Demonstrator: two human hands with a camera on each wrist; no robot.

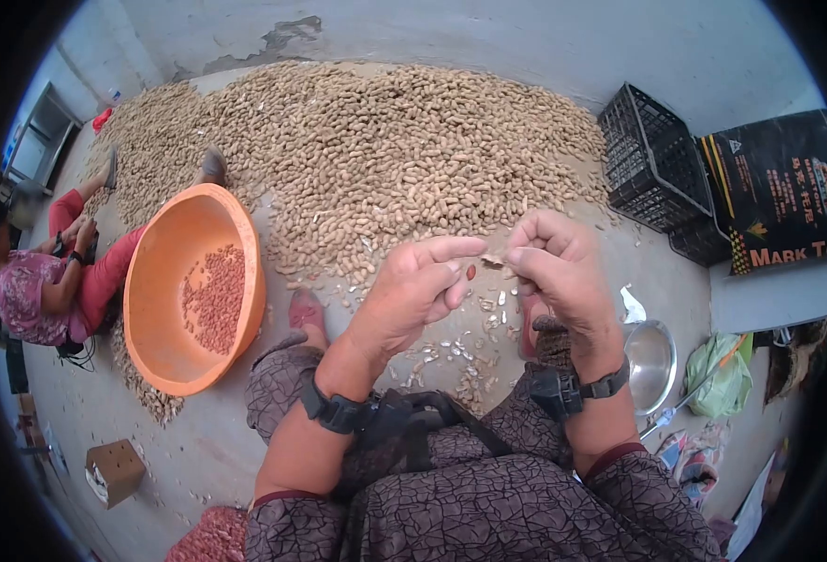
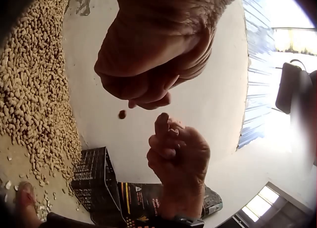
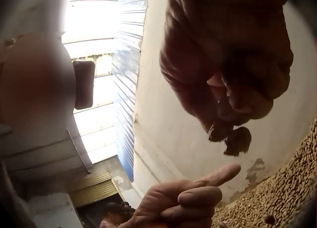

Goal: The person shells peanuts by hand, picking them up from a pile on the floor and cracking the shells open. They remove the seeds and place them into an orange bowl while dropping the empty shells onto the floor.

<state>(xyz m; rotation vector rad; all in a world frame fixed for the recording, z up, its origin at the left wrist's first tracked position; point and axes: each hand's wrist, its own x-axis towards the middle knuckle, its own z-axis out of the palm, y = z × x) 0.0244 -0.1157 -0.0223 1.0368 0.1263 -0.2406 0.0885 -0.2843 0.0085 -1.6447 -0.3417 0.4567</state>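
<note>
We judge the step in hand to be shelling. Our right hand point(image 1: 568, 272) has thumb and fingers pinched together on a broken shell point(image 1: 494, 259). Our left hand point(image 1: 412, 292) stretches its index finger straight, clamping nothing that we can see. A red kernel point(image 1: 471, 273) appears unsupported between the hands, beside the left fingertips, over the floor point(image 1: 203, 459) short of the far-edge heap of peanuts point(image 1: 413, 159). Next, we think, calls for retrieving that kernel for the orange basin point(image 1: 147, 290) toward the floor's left edge, and discarding the shell.
</note>
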